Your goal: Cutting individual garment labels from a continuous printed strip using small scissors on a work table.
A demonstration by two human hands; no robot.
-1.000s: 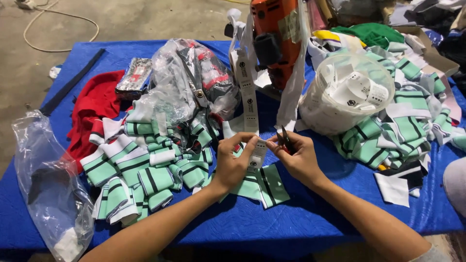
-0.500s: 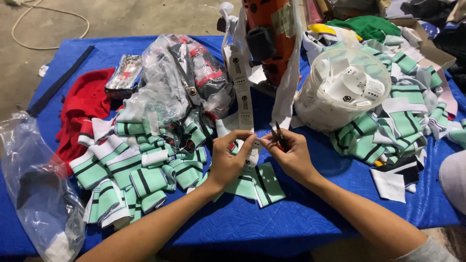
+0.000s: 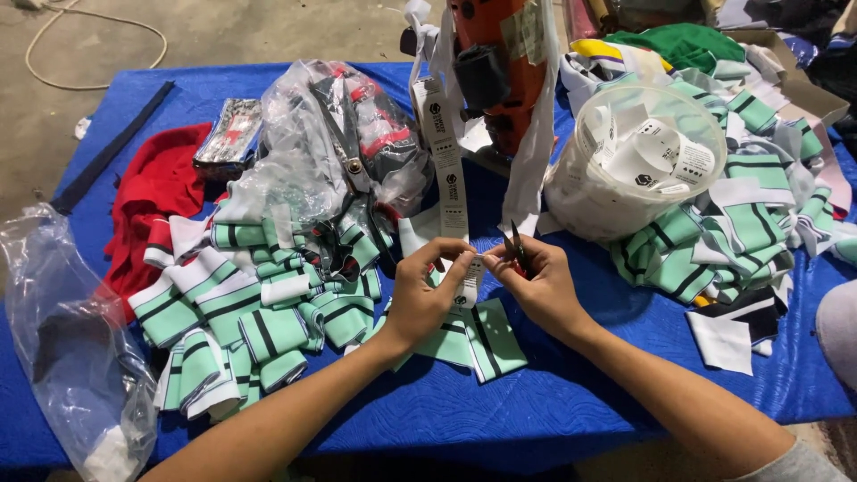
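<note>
Left hand (image 3: 427, 290): thumb and fingers pinched on the lower end of the white label tape (image 3: 449, 170), holding it taut just above a green striped cuff (image 3: 478, 339) on the table. Right hand (image 3: 536, 286): fingers closed round small snips (image 3: 518, 247), dark blades pointing up, tip just beside the tape end. Cannot tell whether the blades are parted or closed; too small.

Change over the last second: the two hands have stayed together at the same spot in front of the body, left on tape, right on snips. The apparent shift of everything else is the head camera tilting; the tub's open top now shows where before its side did. The tape end sits lower between the fingers than a second ago, and the snips are closer in to it. Judgement: one label is being lined up for cutting off the tape; the cut itself does not look made yet, since the strip still runs unbroken from the fingers upward.

Outward: tape hangs down from an orange machine (image 3: 491, 62) at the back edge. To its right, a clear tub (image 3: 634, 170) with loose cut labels inside. Heaps of green-and-white striped cuffs lie left (image 3: 250, 303) and right (image 3: 714, 232) of the hands. Crumpled clear bags (image 3: 330, 134) behind the left heap, red cloth (image 3: 161, 187) further left, another bag (image 3: 71, 339) at the near left corner. All on a blue table cover (image 3: 536, 411).
</note>
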